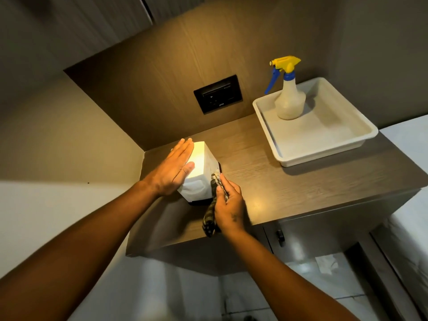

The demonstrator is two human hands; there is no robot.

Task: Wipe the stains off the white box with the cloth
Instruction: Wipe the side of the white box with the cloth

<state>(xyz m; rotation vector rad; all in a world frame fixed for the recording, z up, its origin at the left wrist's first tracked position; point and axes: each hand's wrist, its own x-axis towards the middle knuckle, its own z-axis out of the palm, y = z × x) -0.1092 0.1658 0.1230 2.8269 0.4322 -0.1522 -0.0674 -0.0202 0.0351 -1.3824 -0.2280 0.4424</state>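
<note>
The white box stands on a wooden counter, near its left end, on a dark base. My left hand lies flat on the box's top with fingers straight and together, holding it down. My right hand is closed on a dark patterned cloth, pressing its upper end against the box's right front edge. The cloth's loose end hangs below my palm. Part of the box's top is hidden under my left hand.
A white tray sits at the counter's back right with a spray bottle, yellow and blue trigger, standing in it. A black wall socket is on the wooden back panel. A cupboard door with a knob is below the counter.
</note>
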